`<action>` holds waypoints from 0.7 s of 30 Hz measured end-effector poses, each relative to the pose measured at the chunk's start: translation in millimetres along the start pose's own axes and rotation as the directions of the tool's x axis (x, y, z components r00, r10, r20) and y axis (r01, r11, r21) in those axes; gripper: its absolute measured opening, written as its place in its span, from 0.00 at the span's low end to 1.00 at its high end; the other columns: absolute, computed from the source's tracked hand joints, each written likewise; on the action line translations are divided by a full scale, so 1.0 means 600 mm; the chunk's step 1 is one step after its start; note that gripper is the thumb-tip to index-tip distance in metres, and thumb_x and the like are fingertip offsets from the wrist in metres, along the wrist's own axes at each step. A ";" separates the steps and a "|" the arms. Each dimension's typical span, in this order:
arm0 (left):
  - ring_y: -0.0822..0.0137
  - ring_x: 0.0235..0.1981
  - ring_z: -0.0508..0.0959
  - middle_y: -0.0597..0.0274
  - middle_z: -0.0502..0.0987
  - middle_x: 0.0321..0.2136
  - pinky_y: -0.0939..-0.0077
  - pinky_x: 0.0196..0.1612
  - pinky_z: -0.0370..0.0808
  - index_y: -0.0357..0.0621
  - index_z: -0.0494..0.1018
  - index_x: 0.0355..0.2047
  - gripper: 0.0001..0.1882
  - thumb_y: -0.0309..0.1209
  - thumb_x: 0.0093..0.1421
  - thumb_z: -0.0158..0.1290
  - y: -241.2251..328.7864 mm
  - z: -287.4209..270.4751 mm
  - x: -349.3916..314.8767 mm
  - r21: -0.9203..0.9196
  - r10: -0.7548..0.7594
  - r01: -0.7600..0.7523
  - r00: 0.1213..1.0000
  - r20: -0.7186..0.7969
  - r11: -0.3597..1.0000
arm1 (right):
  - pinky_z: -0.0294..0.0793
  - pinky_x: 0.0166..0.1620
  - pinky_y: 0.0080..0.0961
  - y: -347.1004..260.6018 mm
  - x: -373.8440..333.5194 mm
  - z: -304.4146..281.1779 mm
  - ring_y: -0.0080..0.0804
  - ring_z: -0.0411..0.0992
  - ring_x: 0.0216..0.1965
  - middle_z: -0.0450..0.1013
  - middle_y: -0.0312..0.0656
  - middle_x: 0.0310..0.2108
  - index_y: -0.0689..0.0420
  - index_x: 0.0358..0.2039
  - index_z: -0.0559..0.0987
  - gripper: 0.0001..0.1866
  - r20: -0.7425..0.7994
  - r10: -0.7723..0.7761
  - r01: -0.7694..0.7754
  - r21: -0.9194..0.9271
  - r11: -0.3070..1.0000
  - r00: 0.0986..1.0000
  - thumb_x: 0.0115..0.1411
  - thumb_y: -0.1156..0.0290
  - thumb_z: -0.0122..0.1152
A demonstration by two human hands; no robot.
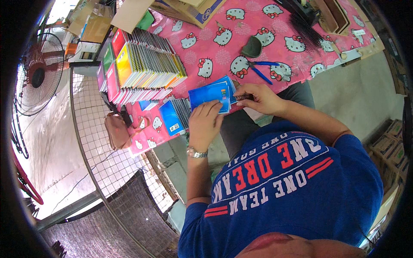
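Observation:
A blue-covered notebook (207, 95) lies at the table's near edge, with further blue and white sheets showing behind its right side. My left hand (205, 122) holds it, fingers resting on the cover and thumb by the near edge. At the notebook's right side, my right hand (261, 99) pinches a dark spiral binding coil (244, 98) between thumb and fingers. Part of the coil is hidden by those fingers. Just left of the notebook stands a row of blue spiral notebooks (174, 115). Beyond my right hand lie blue-handled pliers (260, 71).
Tall stacks of spiral notebooks (146, 64) stand at the left of the pink patterned tablecloth (195, 53). A dark green scoop-like piece (251, 47) lies past the pliers. Black coils (303, 34) fill the far right. A brown bag (116, 131) hangs left, near a fan (38, 75).

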State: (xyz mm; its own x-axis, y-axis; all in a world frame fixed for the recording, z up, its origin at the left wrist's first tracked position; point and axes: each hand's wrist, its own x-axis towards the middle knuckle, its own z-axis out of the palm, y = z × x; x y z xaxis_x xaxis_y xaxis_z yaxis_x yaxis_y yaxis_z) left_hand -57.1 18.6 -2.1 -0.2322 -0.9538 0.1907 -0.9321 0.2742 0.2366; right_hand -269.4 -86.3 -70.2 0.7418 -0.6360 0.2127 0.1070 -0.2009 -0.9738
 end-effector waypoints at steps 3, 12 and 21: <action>0.52 0.42 0.76 0.56 0.78 0.42 0.60 0.46 0.71 0.44 0.75 0.42 0.13 0.27 0.55 0.55 -0.003 -0.046 0.027 0.021 -0.056 0.056 0.998 0.003 0.998 | 0.73 0.43 0.31 -0.014 0.007 -0.013 0.38 0.75 0.41 0.73 0.47 0.38 0.58 0.47 0.76 0.16 -0.010 -0.100 0.098 -0.131 0.987 0.995 0.58 0.75 0.61; 0.52 0.45 0.71 0.54 0.75 0.38 0.54 0.54 0.61 0.42 0.72 0.42 0.10 0.32 0.64 0.47 -0.005 -0.015 0.090 0.139 -0.105 0.119 0.989 -0.108 0.983 | 0.72 0.39 0.32 -0.047 0.075 -0.035 0.41 0.72 0.37 0.69 0.45 0.37 0.54 0.50 0.78 0.18 -0.092 -0.268 0.210 -0.403 0.891 0.959 0.57 0.77 0.60; 0.53 0.42 0.71 0.55 0.75 0.38 0.58 0.50 0.61 0.41 0.72 0.40 0.09 0.31 0.61 0.50 0.005 -0.015 0.088 0.092 -0.096 0.108 0.988 -0.120 0.990 | 0.73 0.34 0.32 -0.078 0.084 -0.060 0.42 0.73 0.33 0.70 0.44 0.35 0.54 0.48 0.78 0.18 0.040 -0.270 0.259 -0.445 0.857 0.962 0.56 0.78 0.60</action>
State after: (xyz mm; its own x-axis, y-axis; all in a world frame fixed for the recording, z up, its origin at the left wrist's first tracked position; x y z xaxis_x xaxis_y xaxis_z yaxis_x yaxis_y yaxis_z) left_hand -69.6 -30.1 17.5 -0.1064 -0.9541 0.2800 -0.9734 0.1575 0.1667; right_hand -260.9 -135.7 -11.2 0.7110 -0.5282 0.4643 -0.0111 -0.6686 -0.7436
